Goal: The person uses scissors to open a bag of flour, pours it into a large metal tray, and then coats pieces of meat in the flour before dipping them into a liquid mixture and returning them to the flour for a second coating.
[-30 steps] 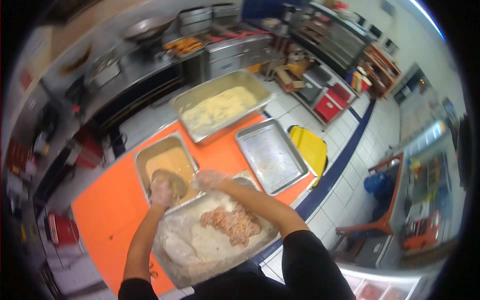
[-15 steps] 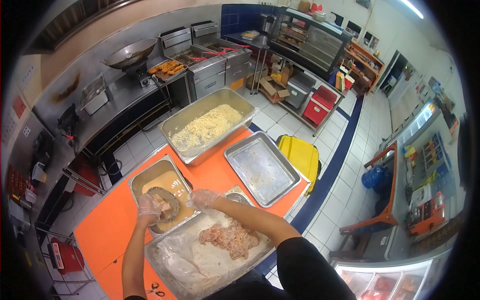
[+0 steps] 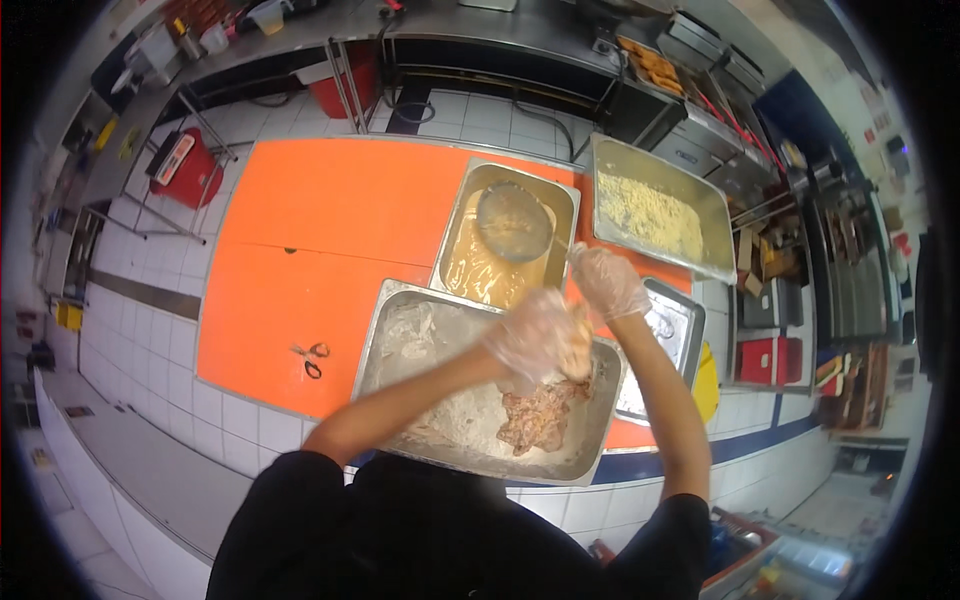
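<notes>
My left hand point(image 3: 530, 335), in a clear plastic glove and blurred by motion, is closed on pale raw chicken point(image 3: 577, 345). It is over the flour tray point(image 3: 440, 455), above a heap of floured raw chicken point(image 3: 540, 415). My right hand point(image 3: 608, 283), gloved too, is closed round the handle of a round wire strainer point(image 3: 515, 222). The strainer's bowl rests in the steel pan of tan batter point(image 3: 487, 275) and looks emptied. Some of the strainer's handle is hidden by my right hand.
On the orange table point(image 3: 330, 200) lie black scissors point(image 3: 313, 360) at left. At right stand a deep pan of yellowish crumbs point(image 3: 650, 215) and a shallow metal tray point(image 3: 690, 318). Beyond are a steel counter point(image 3: 480, 35), fried pieces point(image 3: 650, 68) and a red bin point(image 3: 340, 92).
My left hand has carried chicken from the strainer over to the flour tray. My right hand still holds the strainer at the batter pan. The view has turned left and downward.
</notes>
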The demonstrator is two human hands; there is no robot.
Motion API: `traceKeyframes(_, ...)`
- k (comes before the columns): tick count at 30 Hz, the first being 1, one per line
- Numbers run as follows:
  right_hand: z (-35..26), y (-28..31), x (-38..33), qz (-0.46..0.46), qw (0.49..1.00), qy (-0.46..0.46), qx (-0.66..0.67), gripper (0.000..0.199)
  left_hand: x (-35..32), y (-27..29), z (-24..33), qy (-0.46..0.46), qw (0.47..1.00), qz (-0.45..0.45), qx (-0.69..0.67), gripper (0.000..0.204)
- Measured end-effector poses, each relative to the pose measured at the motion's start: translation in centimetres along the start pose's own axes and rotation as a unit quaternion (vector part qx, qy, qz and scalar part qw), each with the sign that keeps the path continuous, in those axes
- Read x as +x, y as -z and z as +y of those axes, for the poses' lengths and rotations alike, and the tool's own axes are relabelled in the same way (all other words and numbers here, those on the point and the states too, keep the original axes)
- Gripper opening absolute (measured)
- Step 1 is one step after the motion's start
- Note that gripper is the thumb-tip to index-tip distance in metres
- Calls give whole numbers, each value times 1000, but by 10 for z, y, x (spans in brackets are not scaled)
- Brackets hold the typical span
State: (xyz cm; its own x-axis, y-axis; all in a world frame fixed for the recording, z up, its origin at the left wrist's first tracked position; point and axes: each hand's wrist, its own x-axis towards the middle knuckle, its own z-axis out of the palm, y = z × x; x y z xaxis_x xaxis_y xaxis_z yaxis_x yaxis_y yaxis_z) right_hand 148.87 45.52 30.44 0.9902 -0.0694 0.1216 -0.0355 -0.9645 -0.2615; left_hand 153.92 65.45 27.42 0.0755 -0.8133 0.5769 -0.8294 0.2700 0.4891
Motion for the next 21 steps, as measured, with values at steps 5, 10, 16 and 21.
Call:
traceKeyframes(5,-13,6,63,-73,900,5,-429,10,-31,-83,79,12,978,-207,37,12)
traceKeyframes(10,-10,-13,102,-178,873,59,-451,12,-52,-165,123,99,928,-355,51,28)
traceKeyframes(16,20,0,65,-322,862,120,-372,17,-45,-118,137,130,902,-409,46,57)
traceKeyframes(21,18,-34,22,-318,895,65,-306,25,-65,-120,109,135,984,-88,-77,48)
